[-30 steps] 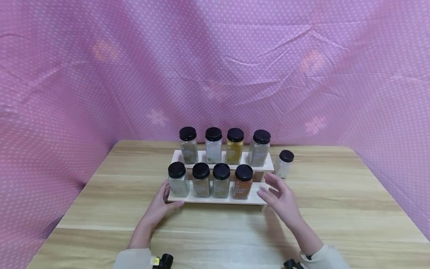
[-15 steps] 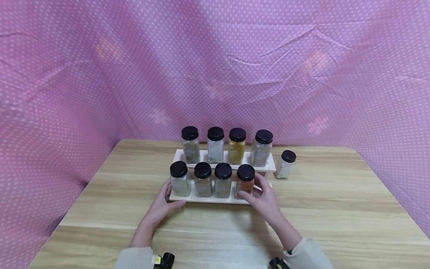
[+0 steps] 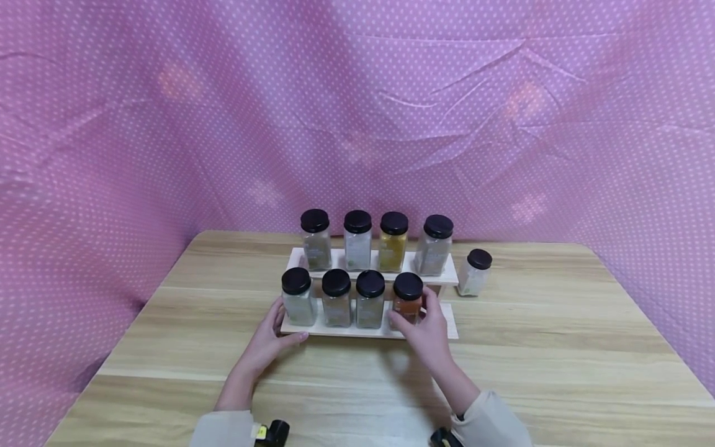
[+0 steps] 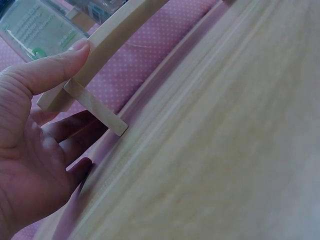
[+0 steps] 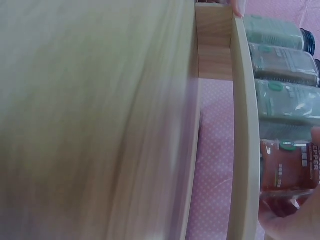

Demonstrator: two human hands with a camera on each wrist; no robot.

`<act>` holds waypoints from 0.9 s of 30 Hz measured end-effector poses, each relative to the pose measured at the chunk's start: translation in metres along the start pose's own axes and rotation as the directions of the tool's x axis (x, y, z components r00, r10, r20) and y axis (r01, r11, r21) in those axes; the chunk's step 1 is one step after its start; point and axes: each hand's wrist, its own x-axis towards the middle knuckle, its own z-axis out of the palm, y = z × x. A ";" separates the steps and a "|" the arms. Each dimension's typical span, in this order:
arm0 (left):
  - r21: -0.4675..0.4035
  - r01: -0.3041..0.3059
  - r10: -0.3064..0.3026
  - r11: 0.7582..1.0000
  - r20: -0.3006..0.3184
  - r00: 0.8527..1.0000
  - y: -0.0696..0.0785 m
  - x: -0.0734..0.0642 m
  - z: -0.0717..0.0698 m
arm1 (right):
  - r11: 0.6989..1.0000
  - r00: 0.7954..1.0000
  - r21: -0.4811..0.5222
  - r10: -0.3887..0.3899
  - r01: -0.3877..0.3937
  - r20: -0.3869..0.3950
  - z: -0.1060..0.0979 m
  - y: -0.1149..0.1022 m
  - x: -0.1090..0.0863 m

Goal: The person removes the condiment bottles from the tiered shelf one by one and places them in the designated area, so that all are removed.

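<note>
A two-tier wooden spice rack [image 3: 451, 323] holds black-lidded spice jars on both steps. My left hand [image 3: 264, 344] grips the rack's left end. In the left wrist view its thumb [image 4: 60, 64] lies on the lower board's front edge [image 4: 112, 42], with the other fingers round behind the end. My right hand [image 3: 427, 338] holds a jar of red spice [image 3: 408, 305] at the right of the front row, thumb in front and fingers at its far side. That red jar [image 5: 282, 170] stands upright on the lower board in the right wrist view, beside a jar of pale powder [image 5: 282, 105].
Several jars line the upper step, among them a yellow one [image 3: 393, 251]. Another jar with pale contents [image 3: 473, 278] stands on the wooden table [image 3: 558, 347] right of the rack. Pink dotted cloth [image 3: 357, 124] hangs behind and at both sides.
My right hand has moved left from the rack's right end to the red spice jar and taken hold of it. The left hand has stayed at the rack's left end.
</note>
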 end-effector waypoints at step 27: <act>-0.015 0.014 -0.013 1.000 0.009 1.000 0.005 -0.002 0.000 | 0.966 0.964 0.021 0.253 -0.256 0.079 -0.040 -0.075 -0.006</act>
